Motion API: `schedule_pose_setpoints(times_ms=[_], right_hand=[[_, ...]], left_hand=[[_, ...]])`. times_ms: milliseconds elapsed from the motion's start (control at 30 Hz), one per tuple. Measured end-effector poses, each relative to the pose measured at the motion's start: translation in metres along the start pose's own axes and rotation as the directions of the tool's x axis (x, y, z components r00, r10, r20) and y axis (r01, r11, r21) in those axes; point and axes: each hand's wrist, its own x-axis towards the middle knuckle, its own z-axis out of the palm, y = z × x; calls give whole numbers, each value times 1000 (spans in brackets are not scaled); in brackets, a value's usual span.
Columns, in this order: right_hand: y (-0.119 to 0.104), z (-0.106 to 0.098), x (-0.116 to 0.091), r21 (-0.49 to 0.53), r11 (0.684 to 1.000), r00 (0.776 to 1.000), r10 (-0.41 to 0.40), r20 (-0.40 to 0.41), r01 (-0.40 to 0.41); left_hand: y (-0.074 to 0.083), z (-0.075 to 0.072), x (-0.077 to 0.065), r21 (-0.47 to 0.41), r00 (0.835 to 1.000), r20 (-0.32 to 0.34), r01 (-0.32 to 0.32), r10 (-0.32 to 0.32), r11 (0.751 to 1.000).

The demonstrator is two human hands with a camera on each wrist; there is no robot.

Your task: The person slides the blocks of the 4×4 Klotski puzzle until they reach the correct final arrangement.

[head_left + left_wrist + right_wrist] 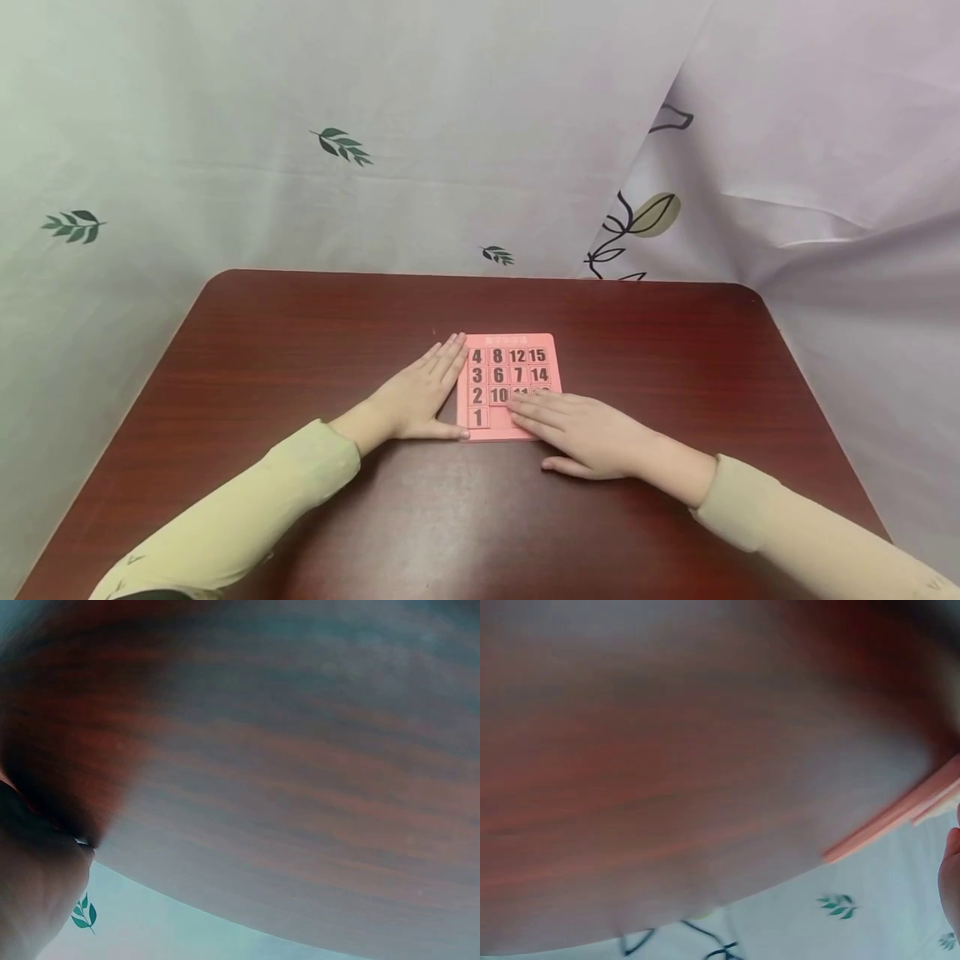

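A pink sliding number puzzle [504,435] lies flat on the table, its tiles printed with black numbers. My left hand [423,392] rests along its left side, fingers stretched out and thumb touching the near left corner. Over the lower right of the puzzle, my right hand [592,433] lays its extended fingers on the tiles, hiding some of them. Beside the tile marked 1 [477,417], a bare pink slot shows in the bottom row. The right wrist view catches the puzzle's edge [892,821]; the left wrist view shows part of my left hand [45,892].
The dark red-brown wooden table [337,317] has rounded far corners. Pale curtains [420,100] with leaf prints hang behind it and along the sides. Light green sleeves [315,467] cover both forearms.
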Motion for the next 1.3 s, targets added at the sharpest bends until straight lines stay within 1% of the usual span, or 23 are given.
schedule_pose_setpoints(times_ms=[133,233,367,567,700,833,1033,1133,1233,1300], right_hand=[[2,3,-15,-5,1000,1000,14,-7,-14],[2,4,-17,-7,1000,1000,14,-9,-14],[-1,3,-9,5,1000,1000,14,-9,-14],[-6,1,12,7,1000,999,4,32,-5],[-6,2,15,9,1000,999,6,51,-7],[-5,2,6,20,1000,999,19,47,-20],[-1,0,-22,18,999,999,46,-20,-45],[1,1,-34,14,999,998,49,-48,-48],[2,3,-40,17,999,997,48,-63,-47],[1,3,-38,15,999,997,46,-66,-45]], left_hand=[[-1,1,0,-1,1000,-13,-2,2,1000],[0,1,0,1,1000,-11,-1,1,1000],[0,0,0,-3,1000,-12,-4,4,1000],[-1,0,-1,4,1000,-21,-8,8,1000],[0,-2,-1,0,1000,-20,-11,11,1000],[0,-2,-1,-6,1000,-17,-8,8,1000],[0,-1,1,-11,1000,1,0,0,1000],[0,-1,1,-13,1000,-10,-4,4,1000],[0,-1,1,-5,1000,-4,-1,1,1000],[1,-1,0,-7,1000,-5,-1,1,1000]])
